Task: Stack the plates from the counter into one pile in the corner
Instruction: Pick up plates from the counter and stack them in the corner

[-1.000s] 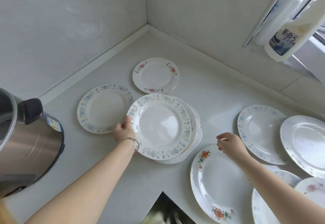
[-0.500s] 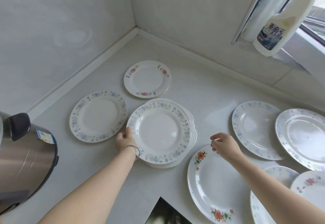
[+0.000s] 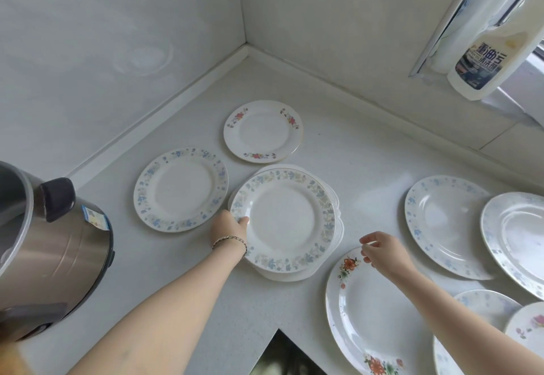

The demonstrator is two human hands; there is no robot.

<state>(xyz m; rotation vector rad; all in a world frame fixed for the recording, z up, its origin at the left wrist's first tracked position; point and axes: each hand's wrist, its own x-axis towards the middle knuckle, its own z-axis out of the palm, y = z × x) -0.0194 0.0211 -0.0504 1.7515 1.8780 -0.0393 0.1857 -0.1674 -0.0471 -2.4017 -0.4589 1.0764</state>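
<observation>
— What do we see changed?
— The blue-rimmed plate, mid-frame, now sits squarer on its white stack.
— And the hands?
— Our left hand still pinches its left rim; our right hand hovers loosely apart, empty, above the orange-flowered plate.

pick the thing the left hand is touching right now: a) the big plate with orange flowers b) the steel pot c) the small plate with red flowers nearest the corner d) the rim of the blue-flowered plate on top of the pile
d: the left hand has its thumb on the near-left rim of the blue-flowered plate that tops the pile, while the right hand hovers open over the big orange-flowered plate.
</observation>
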